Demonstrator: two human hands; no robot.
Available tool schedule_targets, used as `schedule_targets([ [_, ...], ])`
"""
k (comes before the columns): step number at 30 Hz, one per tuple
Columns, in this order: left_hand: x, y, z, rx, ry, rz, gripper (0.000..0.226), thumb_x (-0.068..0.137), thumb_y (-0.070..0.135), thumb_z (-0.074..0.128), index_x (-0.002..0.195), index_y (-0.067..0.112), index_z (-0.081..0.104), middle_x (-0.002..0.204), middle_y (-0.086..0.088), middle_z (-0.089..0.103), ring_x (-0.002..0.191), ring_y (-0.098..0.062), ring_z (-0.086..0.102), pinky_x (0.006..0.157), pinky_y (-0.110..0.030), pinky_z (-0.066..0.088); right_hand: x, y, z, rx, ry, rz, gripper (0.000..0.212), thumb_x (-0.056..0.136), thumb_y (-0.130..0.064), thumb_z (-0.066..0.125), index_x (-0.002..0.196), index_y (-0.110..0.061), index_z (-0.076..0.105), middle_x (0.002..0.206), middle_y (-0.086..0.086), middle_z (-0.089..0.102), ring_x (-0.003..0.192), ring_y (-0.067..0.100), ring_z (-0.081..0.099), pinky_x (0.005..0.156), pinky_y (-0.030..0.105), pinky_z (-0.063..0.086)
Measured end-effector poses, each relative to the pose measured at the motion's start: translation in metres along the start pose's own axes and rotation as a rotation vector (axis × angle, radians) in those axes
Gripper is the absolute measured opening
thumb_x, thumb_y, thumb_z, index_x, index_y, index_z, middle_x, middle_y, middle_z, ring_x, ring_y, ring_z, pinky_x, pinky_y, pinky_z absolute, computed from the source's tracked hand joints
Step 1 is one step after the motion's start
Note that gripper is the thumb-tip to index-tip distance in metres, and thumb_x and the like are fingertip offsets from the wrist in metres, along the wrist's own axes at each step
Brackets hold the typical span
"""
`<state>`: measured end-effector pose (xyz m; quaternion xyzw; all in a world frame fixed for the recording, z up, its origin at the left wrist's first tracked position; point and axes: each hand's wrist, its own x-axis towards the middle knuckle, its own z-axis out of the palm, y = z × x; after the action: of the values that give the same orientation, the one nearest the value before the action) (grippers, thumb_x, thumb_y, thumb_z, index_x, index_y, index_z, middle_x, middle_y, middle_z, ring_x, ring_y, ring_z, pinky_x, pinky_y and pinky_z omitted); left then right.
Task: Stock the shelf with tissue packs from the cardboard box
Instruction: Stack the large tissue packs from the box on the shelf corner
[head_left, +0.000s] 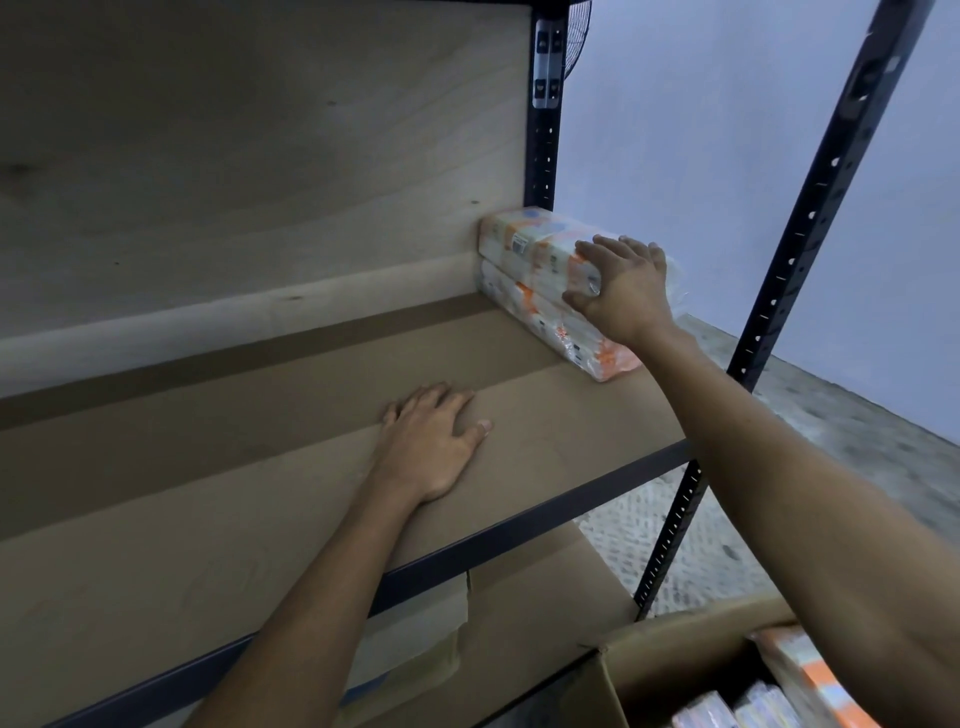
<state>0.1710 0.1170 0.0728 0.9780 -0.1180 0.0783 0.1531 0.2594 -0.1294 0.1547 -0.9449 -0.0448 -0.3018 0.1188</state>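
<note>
Handling judgement first: the tissue packs appear light and soft, wrapped in glossy film that looks slippery and likely to dent under a hard squeeze, so each is best taken across its short width, fingers over the top and thumb on the side face, not by the loose film at the ends. Two packs are on the shelf (260, 441), stacked one on the other in the right rear corner against the back panel and beside the black upright. The upper pack (530, 241) sits roughly square on the lower pack (524, 301), whose near end projects slightly toward the front. Both are long, flat rectangular blocks, white with orange and pale blue print under clear wrap, with a small label on the upper one; the print is too blurred to read. The right hand (623, 286) grips the near end of the upper pack, fingers spread and curved over its top, thumb set against its side face. The left hand (431, 441) holds nothing and rests flat, fingers extended, on the shelf's brown cardboard lining, well apart from the stack. The cardboard box (665, 660) stands open at lower right, below shelf level, with further packs (753, 706) of the same pattern visible inside. Most of the shelf is unstocked, so the task appears to be at an early stage.
</note>
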Motion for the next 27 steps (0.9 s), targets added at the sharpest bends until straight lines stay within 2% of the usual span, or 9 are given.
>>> schedule_targets([
  [5, 0.0, -0.002, 0.001, -0.017, 0.006, -0.001, 0.053, 0.093, 0.057, 0.036, 0.141, 0.034, 0.038, 0.155, 0.004, 0.029, 0.144, -0.016, 0.021, 0.117, -0.043, 0.012, -0.002, 0.003, -0.007, 0.027, -0.023, -0.018, 0.07, 0.078, -0.052, 0.064, 0.139, -0.026, 0.042, 0.149, 0.006, 0.039, 0.14, 0.029, 0.027, 0.117, 0.049, 0.01],
  [14, -0.002, 0.002, -0.002, -0.002, -0.006, -0.012, 0.054, 0.094, 0.057, 0.037, 0.142, 0.033, 0.038, 0.155, 0.003, 0.029, 0.143, -0.017, 0.022, 0.117, -0.043, 0.013, -0.018, 0.008, -0.023, -0.031, -0.062, -0.069, 0.066, 0.081, -0.052, 0.056, 0.139, -0.025, 0.043, 0.15, 0.005, 0.037, 0.143, 0.028, 0.023, 0.116, 0.054, 0.008],
  [18, -0.005, 0.006, -0.007, -0.01, -0.016, -0.017, 0.055, 0.094, 0.056, 0.037, 0.143, 0.031, 0.038, 0.155, 0.002, 0.03, 0.143, -0.018, 0.023, 0.117, -0.042, 0.014, -0.034, 0.008, -0.034, -0.008, -0.085, -0.044, 0.066, 0.084, -0.048, 0.056, 0.142, -0.024, 0.038, 0.153, 0.006, 0.031, 0.144, 0.027, 0.018, 0.116, 0.052, 0.01],
  [23, -0.015, 0.011, -0.013, -0.006, -0.035, -0.001, 0.054, 0.096, 0.052, 0.036, 0.144, 0.026, 0.039, 0.155, -0.002, 0.031, 0.142, -0.021, 0.026, 0.115, -0.041, 0.018, -0.063, 0.007, -0.052, 0.016, -0.124, -0.027, 0.065, 0.087, -0.041, 0.056, 0.145, -0.023, 0.032, 0.155, 0.008, 0.027, 0.145, 0.028, 0.016, 0.117, 0.048, 0.018],
  [27, -0.029, 0.022, -0.014, -0.074, -0.053, 0.026, 0.052, 0.096, 0.05, 0.039, 0.142, 0.025, 0.042, 0.154, 0.0, 0.033, 0.142, -0.022, 0.028, 0.116, -0.039, 0.018, -0.096, 0.007, -0.068, 0.07, -0.16, -0.005, 0.06, 0.09, -0.037, 0.056, 0.144, -0.022, 0.034, 0.155, 0.007, 0.027, 0.145, 0.026, 0.017, 0.118, 0.043, 0.018],
])
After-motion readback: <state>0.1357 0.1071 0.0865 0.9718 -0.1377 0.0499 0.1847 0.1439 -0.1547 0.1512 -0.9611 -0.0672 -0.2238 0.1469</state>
